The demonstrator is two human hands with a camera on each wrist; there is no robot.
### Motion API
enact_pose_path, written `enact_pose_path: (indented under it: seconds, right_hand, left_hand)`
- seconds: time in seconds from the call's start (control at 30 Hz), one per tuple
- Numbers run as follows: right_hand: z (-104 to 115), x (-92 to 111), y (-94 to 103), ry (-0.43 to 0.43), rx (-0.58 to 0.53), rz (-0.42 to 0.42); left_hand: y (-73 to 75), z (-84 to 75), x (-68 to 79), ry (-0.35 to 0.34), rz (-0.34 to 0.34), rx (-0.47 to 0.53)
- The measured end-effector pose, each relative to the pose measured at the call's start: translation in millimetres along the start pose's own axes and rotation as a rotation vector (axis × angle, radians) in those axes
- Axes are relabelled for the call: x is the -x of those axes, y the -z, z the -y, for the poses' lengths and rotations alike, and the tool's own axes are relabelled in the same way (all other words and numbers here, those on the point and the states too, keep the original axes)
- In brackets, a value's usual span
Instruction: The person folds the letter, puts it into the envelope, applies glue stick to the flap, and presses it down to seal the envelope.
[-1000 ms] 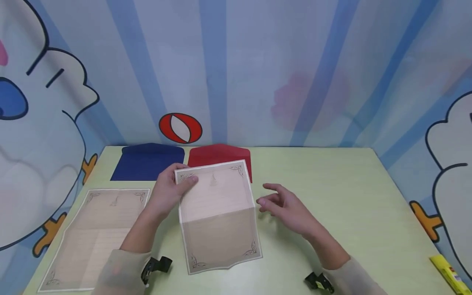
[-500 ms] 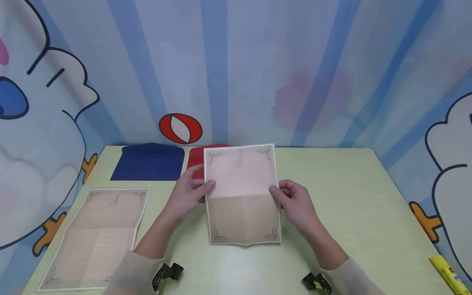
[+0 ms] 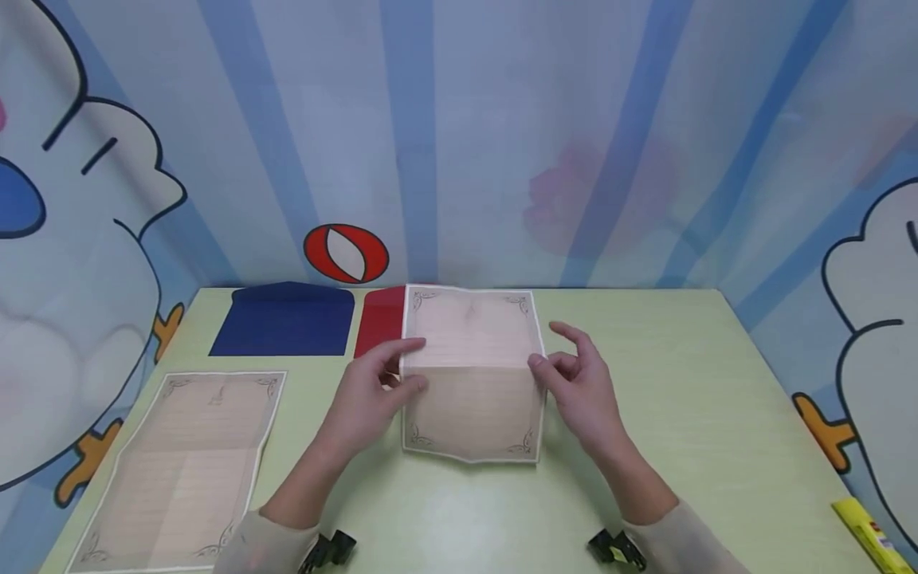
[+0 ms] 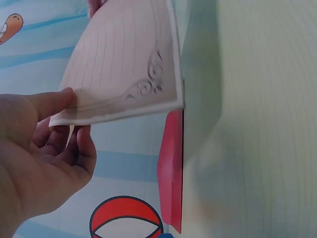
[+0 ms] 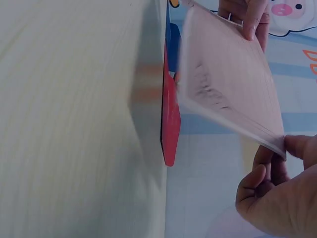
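Note:
A cream sheet of letter paper (image 3: 473,414) with scrollwork corners and a crease across its middle is held up above the table. My left hand (image 3: 374,389) pinches its left edge, thumb on the front and fingers behind, as the left wrist view shows. At the opposite edge my right hand (image 3: 579,392) pinches the sheet between thumb and curled fingers, its index finger raised off the paper. Behind the sheet lies a red envelope (image 3: 378,320), partly covered by it. A blue envelope (image 3: 283,323) lies to the left of the red one.
A second letter sheet (image 3: 179,470) with fold creases lies flat at the table's left. Near the right edge is a yellow packaged item (image 3: 873,532). A patterned curtain (image 3: 488,143) hangs behind the table (image 3: 688,446).
The sheet has moved right and been levelled. My right hand, off the paper one second ago, has taken its right edge. Since then, the sheet has tipped flatter and my left fingers have spread.

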State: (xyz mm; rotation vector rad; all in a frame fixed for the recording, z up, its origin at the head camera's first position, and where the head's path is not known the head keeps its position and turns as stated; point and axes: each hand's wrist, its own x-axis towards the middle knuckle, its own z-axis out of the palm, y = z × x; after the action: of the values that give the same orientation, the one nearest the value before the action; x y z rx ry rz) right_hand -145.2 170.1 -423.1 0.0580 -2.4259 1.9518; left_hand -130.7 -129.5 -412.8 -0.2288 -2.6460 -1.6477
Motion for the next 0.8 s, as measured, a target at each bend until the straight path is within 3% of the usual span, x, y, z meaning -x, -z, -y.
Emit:
enact_pose_path:
  seconds: [0.13,0.23,0.37,0.5,0.63,0.8]
  right_hand:
    - [-2.3,1.8,1.9,0.207,0.18,0.046]
    - [-4.6,2.8,3.3,0.346,0.339,0.036]
    - [-6.6,1.7,6.0,0.433,0.422,-0.028]
    - [-6.6,-0.3,8.2,0.458,0.383,-0.038]
    - [-5.7,1.3,6.3,0.398,0.271,0.016]
    - [-5.7,5.5,-1.5,0.344,0.18,0.05]
  left_hand:
    - [0.7,-0.3,0.9,-0.062,-0.068,-0.133]
    - [2.1,1.0,1.0,-0.109,-0.11,-0.2]
    - [3.7,3.0,1.2,-0.171,-0.149,-0.221]
    - [4.3,5.2,1.2,-0.204,-0.159,-0.199]
    - [5.4,5.8,0.6,-0.178,-0.079,-0.112]
    - [9.1,3.9,3.6,-0.096,0.172,0.038]
